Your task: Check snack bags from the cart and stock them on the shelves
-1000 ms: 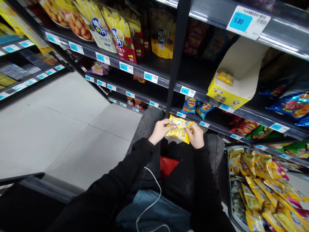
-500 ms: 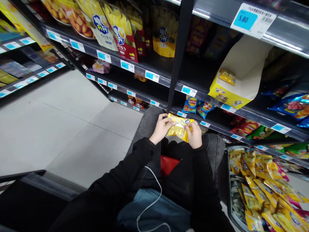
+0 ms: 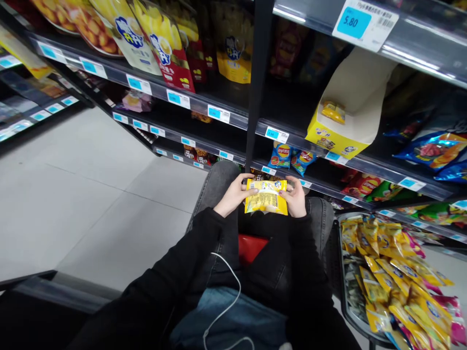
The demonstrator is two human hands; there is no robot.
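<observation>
Between my two hands is a yellow snack packet (image 3: 267, 198), held level above my knees with its printed, seamed side toward me. My left hand (image 3: 233, 195) grips its left end, thumb lying on the face and fingers behind. At the other end, my right hand (image 3: 295, 198) pinches the packet the same way. The fingers behind the packet are partly hidden. Just beyond, on the shelf, stands an open yellow-and-white carton (image 3: 341, 131) with a small yellow packet (image 3: 333, 112) inside.
To my right a basket (image 3: 345, 291) is heaped with yellow and some pink packets. Shelves with price tags (image 3: 219, 113) run across the front, bearing large pouches (image 3: 164, 48) and blue chip bags (image 3: 280, 154). A white cable (image 3: 233, 291) hangs over my lap.
The packet has turned from slanted to nearly level. My thumbs have moved apart toward its two ends. The whole view has shifted slightly.
</observation>
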